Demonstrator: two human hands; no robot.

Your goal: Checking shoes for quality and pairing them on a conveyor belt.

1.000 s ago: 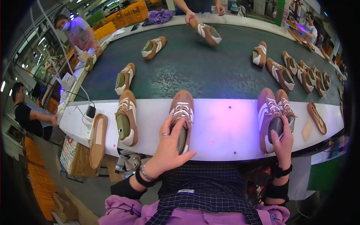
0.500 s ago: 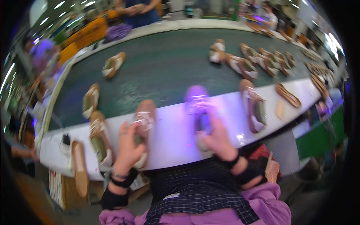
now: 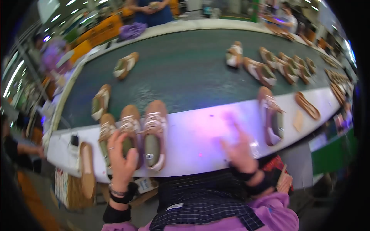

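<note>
Middle brown shoe (image 3: 131,121) of three: stands on white ledge (image 3: 189,152), left half. Left hand (image 3: 122,164): curves at shoe's heel end; cannot tell whether gripping. Right hand (image 3: 240,152): spreads, blurred, empty, above ledge's right half.

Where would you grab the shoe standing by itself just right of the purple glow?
I'd grip the heel of that shoe, with the right hand coming from the person's side. It stands upright with its toe pointing away, so the heel faces the person, and both sides there look free for thumb and fingers.
</note>
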